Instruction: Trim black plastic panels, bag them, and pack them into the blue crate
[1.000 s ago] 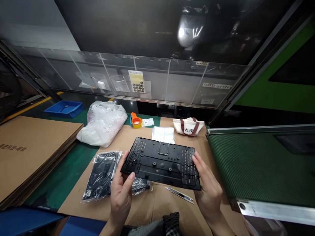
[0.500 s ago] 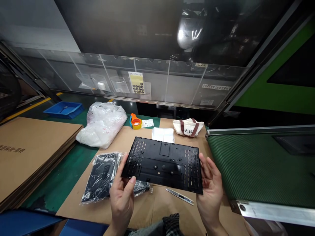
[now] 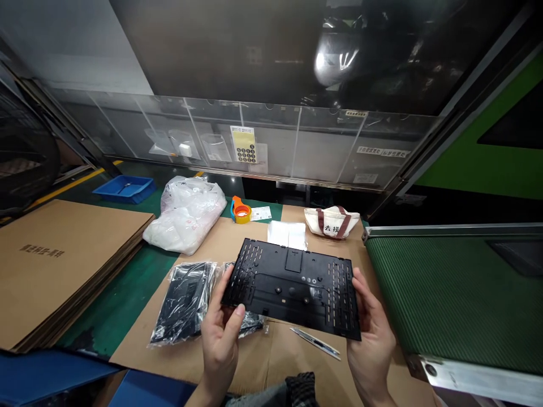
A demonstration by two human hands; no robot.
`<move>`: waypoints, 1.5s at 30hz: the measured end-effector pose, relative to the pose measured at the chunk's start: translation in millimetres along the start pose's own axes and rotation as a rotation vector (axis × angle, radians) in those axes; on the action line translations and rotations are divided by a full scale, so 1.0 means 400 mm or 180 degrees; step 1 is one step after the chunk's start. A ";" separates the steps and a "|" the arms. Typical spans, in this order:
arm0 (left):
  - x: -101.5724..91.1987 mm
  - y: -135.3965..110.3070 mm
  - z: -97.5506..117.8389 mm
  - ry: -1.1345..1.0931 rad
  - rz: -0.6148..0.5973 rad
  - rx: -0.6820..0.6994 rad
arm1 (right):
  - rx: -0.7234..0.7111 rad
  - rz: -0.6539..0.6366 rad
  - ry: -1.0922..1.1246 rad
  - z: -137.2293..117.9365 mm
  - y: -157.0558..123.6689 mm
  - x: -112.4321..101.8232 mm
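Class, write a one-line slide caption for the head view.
Left hand and right hand hold a slotted black panel above cardboard.

Left hand (image 3: 220, 339) and right hand (image 3: 373, 336) are raised above the near edge of the bench (image 3: 123, 288), palms turned inward, both gripping. The left thumb (image 3: 235, 324) lies in front; the right fingers (image 3: 366, 293) point upward.

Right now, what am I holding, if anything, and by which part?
A black slotted panel, by its two short ends: your left fingers hold the left end, your right fingers the right.
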State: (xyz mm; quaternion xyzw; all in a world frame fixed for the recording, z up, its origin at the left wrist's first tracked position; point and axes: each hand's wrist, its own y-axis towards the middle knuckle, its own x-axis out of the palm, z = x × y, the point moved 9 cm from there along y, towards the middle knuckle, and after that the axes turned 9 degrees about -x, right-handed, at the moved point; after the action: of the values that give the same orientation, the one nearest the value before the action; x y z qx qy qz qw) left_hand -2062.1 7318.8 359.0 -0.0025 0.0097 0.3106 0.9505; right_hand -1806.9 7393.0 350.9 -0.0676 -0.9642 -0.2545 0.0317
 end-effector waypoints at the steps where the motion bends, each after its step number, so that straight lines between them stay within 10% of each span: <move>1: 0.001 0.000 0.002 -0.0033 -0.0031 0.0017 | -0.0018 -0.0021 -0.0055 -0.001 0.000 -0.001; 19: 0.085 0.068 -0.040 0.0209 -0.0970 -0.0165 | 0.0532 -0.1575 -0.0252 0.135 -0.031 0.007; 28: 0.260 0.295 -0.287 0.2792 -0.1394 0.1124 | 0.2099 0.0112 -0.0467 0.367 -0.137 -0.201; 33: 0.319 0.324 -0.427 0.3691 -0.1748 0.1601 | 0.2364 0.0475 -0.0074 0.421 -0.189 -0.236; 45: 0.313 0.355 -0.495 0.4853 -0.2005 0.2492 | 0.2447 0.0725 0.0385 0.422 -0.206 -0.213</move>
State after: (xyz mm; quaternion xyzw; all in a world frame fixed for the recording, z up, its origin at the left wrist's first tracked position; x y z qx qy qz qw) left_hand -2048.4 7505.0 158.7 0.1131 0.7387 -0.0745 0.6603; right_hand -1739.1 7395.6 156.0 -0.1421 -0.9718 0.1262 0.1392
